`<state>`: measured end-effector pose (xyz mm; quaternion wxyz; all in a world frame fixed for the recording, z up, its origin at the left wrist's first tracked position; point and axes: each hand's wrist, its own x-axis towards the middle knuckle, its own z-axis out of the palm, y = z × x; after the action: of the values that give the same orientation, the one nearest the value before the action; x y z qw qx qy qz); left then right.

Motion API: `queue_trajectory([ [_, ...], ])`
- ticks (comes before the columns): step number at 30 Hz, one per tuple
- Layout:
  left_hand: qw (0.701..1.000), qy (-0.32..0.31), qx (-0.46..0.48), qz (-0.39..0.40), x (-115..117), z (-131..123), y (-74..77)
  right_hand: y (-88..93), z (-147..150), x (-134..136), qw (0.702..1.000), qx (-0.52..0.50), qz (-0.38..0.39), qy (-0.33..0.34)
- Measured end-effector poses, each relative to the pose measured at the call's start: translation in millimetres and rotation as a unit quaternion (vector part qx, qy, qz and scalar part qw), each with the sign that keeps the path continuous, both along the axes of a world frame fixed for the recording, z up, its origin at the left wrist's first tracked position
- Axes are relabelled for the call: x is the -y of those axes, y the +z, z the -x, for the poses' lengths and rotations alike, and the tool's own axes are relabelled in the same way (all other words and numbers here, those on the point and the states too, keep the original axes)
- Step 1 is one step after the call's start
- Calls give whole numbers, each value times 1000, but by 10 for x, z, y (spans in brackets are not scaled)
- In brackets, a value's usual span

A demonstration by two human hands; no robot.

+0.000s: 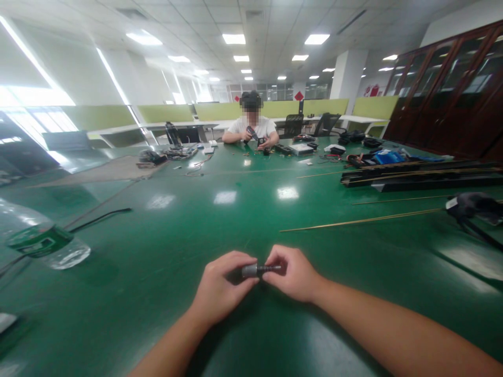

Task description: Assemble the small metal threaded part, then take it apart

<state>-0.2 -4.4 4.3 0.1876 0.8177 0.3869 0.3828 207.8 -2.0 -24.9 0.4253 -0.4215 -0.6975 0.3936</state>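
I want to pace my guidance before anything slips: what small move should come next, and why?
Perhaps turn the thin dark part slightly with the right hand while the left hand steadies the gray cylinder. Each hand holds one end, and the thin part lines up with the cylinder above the green table. Whether they screw together is too small to tell.

To the right of the bottle [41,241], the wearer's left hand [220,285] was bare, and so was the left forearm [173,340]. Farther right of the bottle, the right hand [293,275] was bare too, as was the right forearm [385,324], which showed a longer stretch than the left. Both forearms had smooth outlines, slimmest at the wrist [320,289] and thickening away from the hand. Finer details were too blurred to make out.
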Motion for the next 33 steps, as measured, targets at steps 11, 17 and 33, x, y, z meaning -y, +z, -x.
queue_trajectory([
  [11,1000,26,-6,-2,-27,55,-26,10,-1,-23,999,-28,40,-11],
  [17,999,33,-5,-3,-41,77,-43,22,-2,-22,999,-31,40,-19],
  [33,999,42,-7,-10,-68,95,-9,-19,-5,-50,997,-48,52,-22],
])
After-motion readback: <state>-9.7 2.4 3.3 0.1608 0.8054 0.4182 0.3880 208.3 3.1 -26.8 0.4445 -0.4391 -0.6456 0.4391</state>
